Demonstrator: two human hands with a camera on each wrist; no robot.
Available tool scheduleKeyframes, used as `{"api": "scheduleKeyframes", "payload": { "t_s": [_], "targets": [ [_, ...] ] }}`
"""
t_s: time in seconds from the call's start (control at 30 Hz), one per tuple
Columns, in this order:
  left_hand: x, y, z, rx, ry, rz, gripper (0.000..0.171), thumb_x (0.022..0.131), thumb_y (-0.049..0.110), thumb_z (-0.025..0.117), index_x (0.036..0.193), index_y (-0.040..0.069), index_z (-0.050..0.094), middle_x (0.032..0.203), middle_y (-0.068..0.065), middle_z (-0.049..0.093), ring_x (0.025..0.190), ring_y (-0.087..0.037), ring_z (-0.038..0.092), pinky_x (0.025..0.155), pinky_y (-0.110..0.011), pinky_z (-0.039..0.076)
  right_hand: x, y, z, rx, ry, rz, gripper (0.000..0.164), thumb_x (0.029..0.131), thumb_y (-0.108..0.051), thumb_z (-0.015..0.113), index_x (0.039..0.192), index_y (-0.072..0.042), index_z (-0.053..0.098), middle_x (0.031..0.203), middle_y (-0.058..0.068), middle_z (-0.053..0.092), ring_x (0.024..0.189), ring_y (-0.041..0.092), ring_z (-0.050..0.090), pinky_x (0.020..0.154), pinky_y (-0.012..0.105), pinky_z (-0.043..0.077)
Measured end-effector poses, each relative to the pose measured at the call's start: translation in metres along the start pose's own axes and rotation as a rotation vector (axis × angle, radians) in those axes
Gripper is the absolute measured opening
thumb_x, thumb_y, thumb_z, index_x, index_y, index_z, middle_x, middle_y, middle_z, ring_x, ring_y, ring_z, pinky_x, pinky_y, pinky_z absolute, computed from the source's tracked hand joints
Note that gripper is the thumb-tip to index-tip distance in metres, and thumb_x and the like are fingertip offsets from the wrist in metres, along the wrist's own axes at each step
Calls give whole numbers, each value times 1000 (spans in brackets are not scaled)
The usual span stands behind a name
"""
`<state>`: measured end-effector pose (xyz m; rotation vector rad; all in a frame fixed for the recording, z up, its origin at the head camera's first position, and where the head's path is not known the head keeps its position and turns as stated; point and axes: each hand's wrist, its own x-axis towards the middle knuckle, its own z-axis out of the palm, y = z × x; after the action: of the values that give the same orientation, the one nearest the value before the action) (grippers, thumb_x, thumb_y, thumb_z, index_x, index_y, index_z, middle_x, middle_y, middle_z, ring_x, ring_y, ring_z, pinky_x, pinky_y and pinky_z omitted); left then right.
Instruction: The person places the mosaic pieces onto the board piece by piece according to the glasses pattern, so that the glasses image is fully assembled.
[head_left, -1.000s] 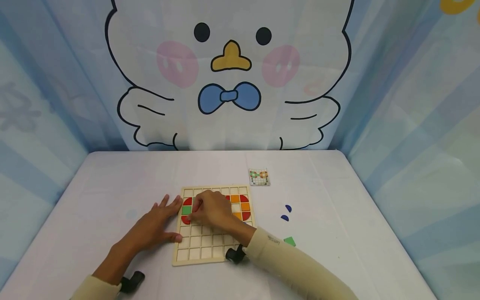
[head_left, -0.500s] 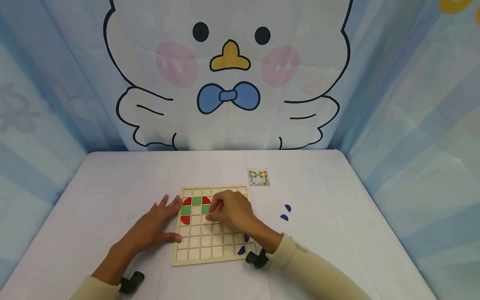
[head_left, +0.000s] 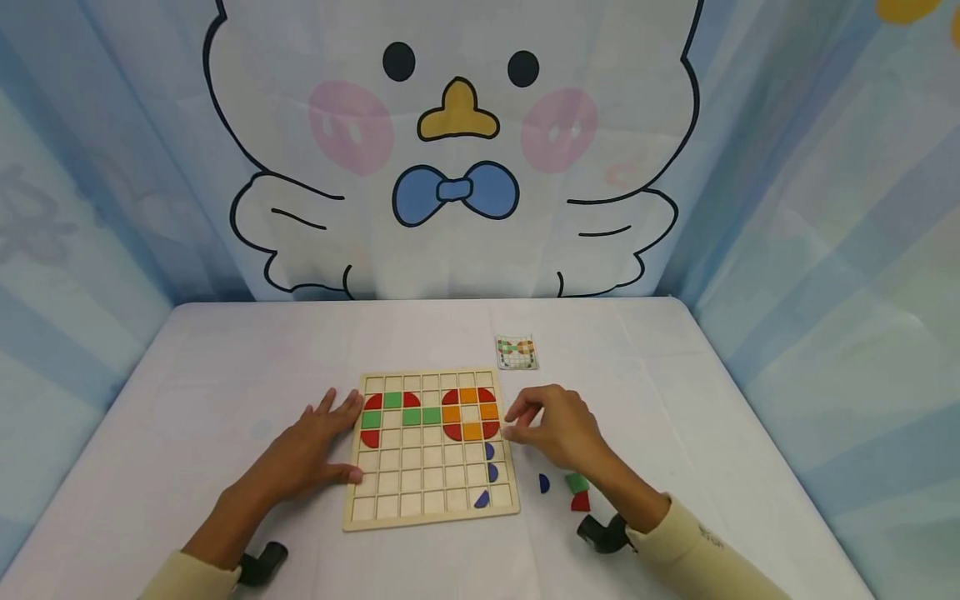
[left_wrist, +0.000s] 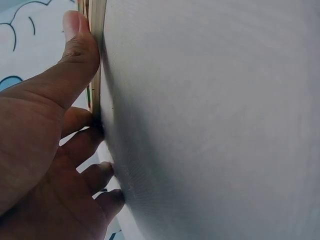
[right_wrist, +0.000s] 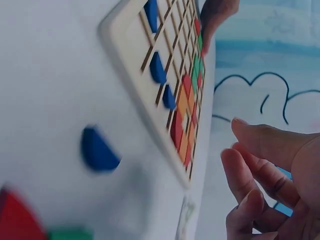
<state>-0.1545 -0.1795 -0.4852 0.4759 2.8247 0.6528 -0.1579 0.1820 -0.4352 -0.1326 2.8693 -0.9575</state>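
A wooden grid board (head_left: 411, 506) lies on the table. Red quarter-round, green square and orange square tiles fill cells in its upper rows, and several blue half-round pieces (right_wrist: 158, 68) sit along its right side. My left hand (head_left: 311, 450) rests against the board's left edge, fingers spread; the left wrist view shows the thumb (left_wrist: 80, 50) touching the rim. Just right of the board, my right hand (head_left: 558, 429) hovers with loosely bent fingers. Nothing shows between its thumb and index finger in the right wrist view.
A small pattern card (head_left: 517, 352) lies beyond the board's upper right corner. Loose pieces lie right of the board: a blue half-round (head_left: 543, 483), a green piece (head_left: 577, 483) and a red piece (head_left: 581, 502). A printed curtain (head_left: 465, 250) stands behind the table.
My right hand has moved right, off the board, uncovering the orange and red tiles and the blue pieces. The red tile below the green ones at left is visible throughout. My left hand has stayed put.
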Motion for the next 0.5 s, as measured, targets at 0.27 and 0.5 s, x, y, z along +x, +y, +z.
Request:
{"api": "scheduleKeyframes", "payload": {
  "t_s": [0.27, 0.5],
  "targets": [
    [-1, 3, -1, -5, -5, -16, 116, 74, 43, 94, 166, 7, 34, 172, -17, 32, 162, -51, 17, 128, -70, 21, -26, 37, -24, -54, 2, 121, 12, 85, -16, 90, 91, -20, 81, 73, -3, 64, 69, 18, 56, 53, 29, 47],
    [0, 1, 1, -1, 0, -15, 117, 73, 45, 94, 166, 8, 33, 173, -16, 31, 162, -50, 17, 129, -69, 21, -44, 64, -31, -149, -53, 152, 25, 77, -14, 95, 94, -25, 80, 79, -8, 67, 81, 15, 58, 62, 30, 45]
  ]
}}
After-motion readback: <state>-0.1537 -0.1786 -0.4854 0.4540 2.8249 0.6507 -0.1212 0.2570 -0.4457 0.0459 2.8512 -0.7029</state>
